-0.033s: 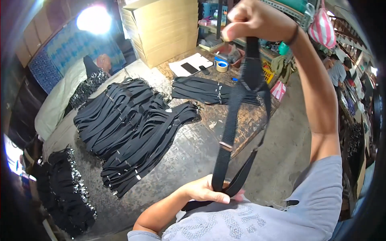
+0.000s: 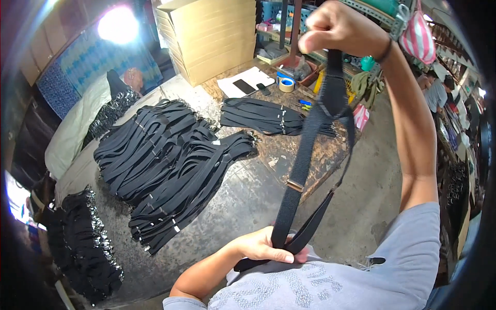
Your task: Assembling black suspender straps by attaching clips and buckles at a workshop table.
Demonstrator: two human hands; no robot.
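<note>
Stretched upright in front of me is a pair of black elastic suspenders [image 2: 305, 150]. My right hand [image 2: 341, 28], raised high, is closed on its upper end, just above the dark joining patch. Down at my shirt, my left hand [image 2: 266, 247] grips the two lower straps, thumb across them; their ends are partly hidden. A metal slider [image 2: 295, 185] shows on the nearer strap. On the worktable [image 2: 227, 206] to the left lies a large pile of black suspenders [image 2: 160, 155]. A smaller bundle of black straps [image 2: 253, 114] lies farther back.
Another black bundle with shiny metal clips [image 2: 77, 248] is at the lower left, and a pale sack [image 2: 67, 139] lies beyond it. A cardboard box [image 2: 217, 46], phone [image 2: 244, 87] and tape roll [image 2: 285, 84] are at the back. Other people [image 2: 436, 95] are at far right.
My right hand has shifted slightly to the right, carrying the upper end of the suspenders with it. My left hand stays in nearly the same place, still gripping the straps.
</note>
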